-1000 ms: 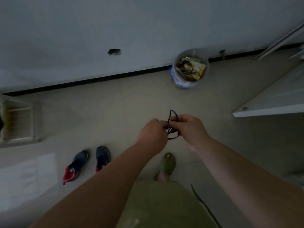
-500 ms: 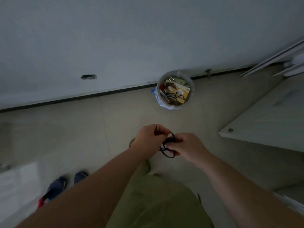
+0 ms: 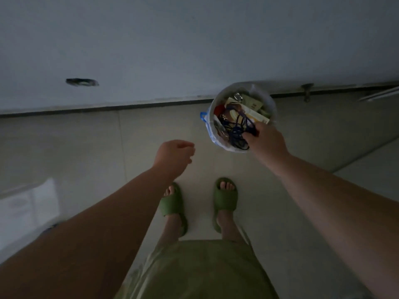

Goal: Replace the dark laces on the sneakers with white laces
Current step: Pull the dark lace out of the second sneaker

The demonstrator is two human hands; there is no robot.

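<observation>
Hanging idle at left: left hand (image 3: pixel 174 155), fingers loosely curled, gripping nothing. Reaching over bin (image 3: pixel 272 104) at right: right hand (image 3: pixel 266 140), pinching dark laces (image 3: pixel 239 131) bunched directly above the trash, tangle dangling straight down into bin mouth. Likely dropping next

Head cam, single wide view
Looking steeply down from standing height at floor (image 3: pixel 280 212), wall base straight ahead, forearms close below.

Dark blue laces (image 3: pixel 236 131) tangled over a white-lined bin (image 3: pixel 272 104) with blue ties.
Green slippers (image 3: pixel 225 198) and green shorts (image 3: pixel 200 270) stood against beige floor tiles (image 3: pixel 75 147).
</observation>
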